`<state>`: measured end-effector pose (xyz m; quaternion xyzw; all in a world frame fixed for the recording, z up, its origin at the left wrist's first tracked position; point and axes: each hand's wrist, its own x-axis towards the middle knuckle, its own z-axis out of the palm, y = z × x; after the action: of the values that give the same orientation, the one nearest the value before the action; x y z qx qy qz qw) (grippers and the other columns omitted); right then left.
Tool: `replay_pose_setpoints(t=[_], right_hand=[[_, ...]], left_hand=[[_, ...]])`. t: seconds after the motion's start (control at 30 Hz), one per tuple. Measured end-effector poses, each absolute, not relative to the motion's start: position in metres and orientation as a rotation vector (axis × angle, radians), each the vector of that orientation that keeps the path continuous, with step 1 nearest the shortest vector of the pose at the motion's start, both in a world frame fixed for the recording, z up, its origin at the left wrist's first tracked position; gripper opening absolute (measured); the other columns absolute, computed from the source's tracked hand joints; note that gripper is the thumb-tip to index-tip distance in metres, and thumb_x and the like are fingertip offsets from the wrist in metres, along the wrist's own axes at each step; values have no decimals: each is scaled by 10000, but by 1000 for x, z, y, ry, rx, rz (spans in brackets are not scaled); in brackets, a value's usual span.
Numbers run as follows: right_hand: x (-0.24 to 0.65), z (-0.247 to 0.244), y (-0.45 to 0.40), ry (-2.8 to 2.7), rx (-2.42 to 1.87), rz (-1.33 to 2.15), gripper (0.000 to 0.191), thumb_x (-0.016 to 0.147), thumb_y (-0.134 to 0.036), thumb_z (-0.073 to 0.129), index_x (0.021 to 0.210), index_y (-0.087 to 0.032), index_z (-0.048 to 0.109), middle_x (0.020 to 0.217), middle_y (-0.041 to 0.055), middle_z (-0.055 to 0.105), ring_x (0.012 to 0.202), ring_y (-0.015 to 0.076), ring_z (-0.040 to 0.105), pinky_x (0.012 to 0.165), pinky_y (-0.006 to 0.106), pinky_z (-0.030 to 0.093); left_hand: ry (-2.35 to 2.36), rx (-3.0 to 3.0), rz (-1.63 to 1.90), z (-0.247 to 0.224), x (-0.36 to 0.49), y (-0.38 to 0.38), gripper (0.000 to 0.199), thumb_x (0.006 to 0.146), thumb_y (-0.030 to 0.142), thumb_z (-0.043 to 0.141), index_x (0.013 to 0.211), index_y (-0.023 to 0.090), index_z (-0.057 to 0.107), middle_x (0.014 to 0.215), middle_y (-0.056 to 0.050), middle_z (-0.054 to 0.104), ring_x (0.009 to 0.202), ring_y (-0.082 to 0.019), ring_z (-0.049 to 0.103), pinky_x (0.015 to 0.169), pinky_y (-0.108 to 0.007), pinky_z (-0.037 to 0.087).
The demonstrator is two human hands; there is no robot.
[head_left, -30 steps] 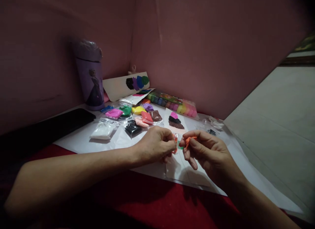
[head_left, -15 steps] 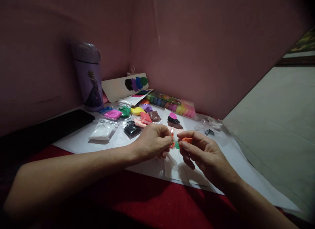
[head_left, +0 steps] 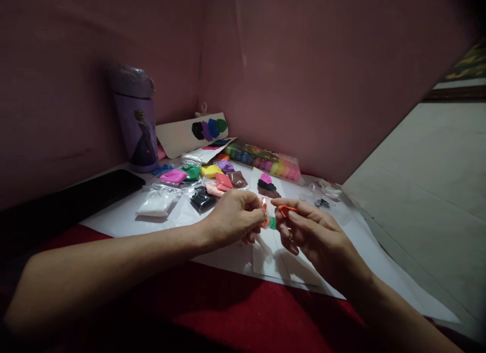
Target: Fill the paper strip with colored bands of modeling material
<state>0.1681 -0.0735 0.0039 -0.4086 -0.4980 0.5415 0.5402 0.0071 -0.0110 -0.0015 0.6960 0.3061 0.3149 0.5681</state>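
Observation:
My left hand (head_left: 236,217) pinches a small clear plastic bag (head_left: 265,214) with orange clay in it. Close by on the right, my right hand (head_left: 309,226) holds a piece of orange clay (head_left: 286,210) between thumb and fingers. The bag and the loose piece are apart. Below them lies a white card (head_left: 279,264), and a green patch (head_left: 272,223) shows between the hands. Behind that is a strip with pink, black and brown textured patches (head_left: 268,186), its near end partly hidden by my fingers.
Several bagged clays, among them white (head_left: 154,202), black (head_left: 202,199) and yellow (head_left: 210,171), lie left of centre. A purple tumbler (head_left: 136,120) and a dark flat object (head_left: 114,186) stand left. Behind are a painted card (head_left: 178,138) and a clear box of colours (head_left: 266,161).
My right hand has turned a little, and the orange clay in it now shows more between thumb and fingers. My left hand keeps its pinch on the bag.

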Motion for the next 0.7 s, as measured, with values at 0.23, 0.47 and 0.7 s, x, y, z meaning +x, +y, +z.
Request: replay_pose_setpoints(t=[0.23,0.47,0.7], right_hand=[[175,0,-70,-1252,-987,1241,242,806,-272,649,1032,-196,694,781,49,635,644,104,532,475,187,396],[174,0,-69,-1166,-1000,1229,163,702,-310,752,773,-173,701,610,6,608,434,57,436,368,180,315],[174,-1,-68,-1091,-1017,1232,265,711,-379,740,851,-159,702,658,1,567,484,53,431,412,181,350]], left_hand=[[699,1617,752,-1,7,-9,190,782,226,546,624,130,507,492,10,542,386,-71,517,365,-167,412],[726,1634,744,1,6,-12,128,766,133,497,645,124,538,507,10,547,402,-80,530,369,-177,425],[716,1626,757,1,7,-10,117,759,140,509,651,122,548,506,7,551,398,-80,530,366,-175,425]])
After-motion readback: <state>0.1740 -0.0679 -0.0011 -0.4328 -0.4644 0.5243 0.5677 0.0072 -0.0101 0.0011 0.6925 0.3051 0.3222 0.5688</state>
